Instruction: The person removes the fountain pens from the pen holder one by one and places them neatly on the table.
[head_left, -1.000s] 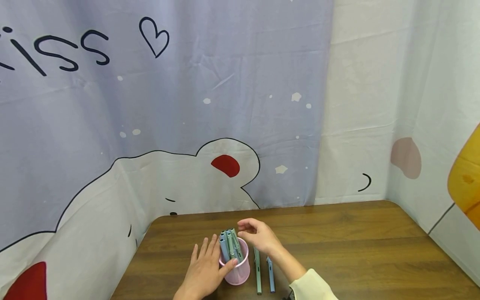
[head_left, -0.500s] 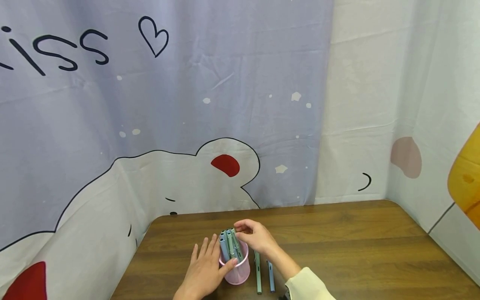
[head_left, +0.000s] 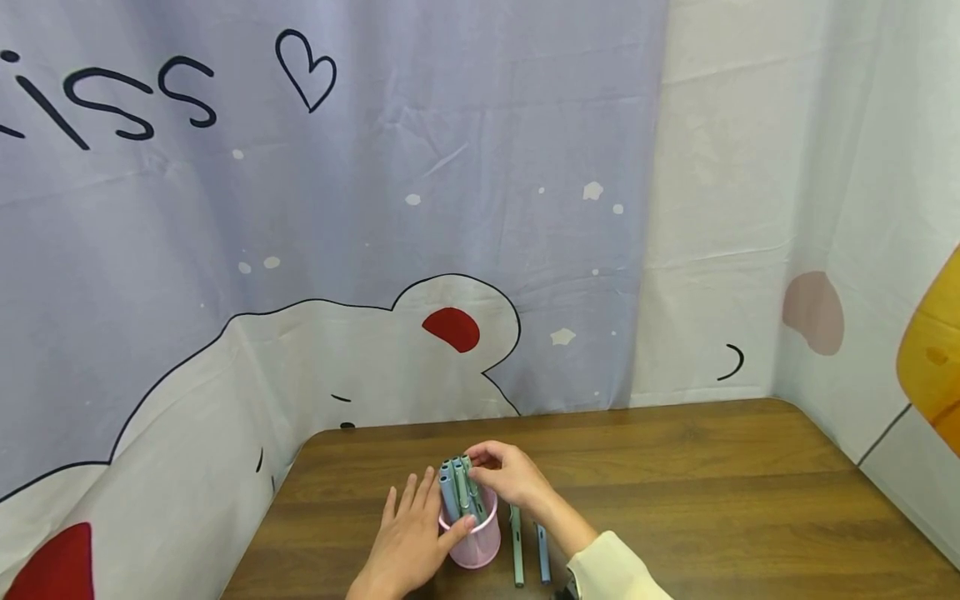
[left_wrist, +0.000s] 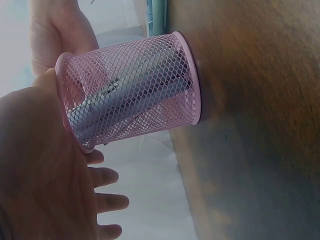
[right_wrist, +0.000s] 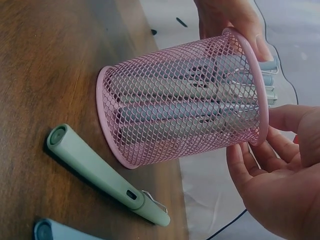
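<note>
A pink mesh pen holder (head_left: 480, 550) stands upright on the table with several blue and green pens (head_left: 448, 493) in it. My left hand (head_left: 405, 537) rests along its left side, fingers straight and spread, thumb at the rim. From the right, my right hand (head_left: 516, 479) reaches to the pen tops, thumb and fingertips pinching a green pen (head_left: 474, 492) that stands in the holder. In the right wrist view, the right thumb (right_wrist: 290, 117) lies just above the rim, with other fingers behind it.
Right of the holder, a green pen (head_left: 517, 550) and a blue pen (head_left: 543, 557) lie side by side on the wooden table (head_left: 712, 492). A printed curtain (head_left: 525, 208) hangs along the table's back and sides.
My right hand has moved slightly left, from beside the holder to the pen tops, and its thumb and fingers have closed on a green pen. The left hand has stayed put.
</note>
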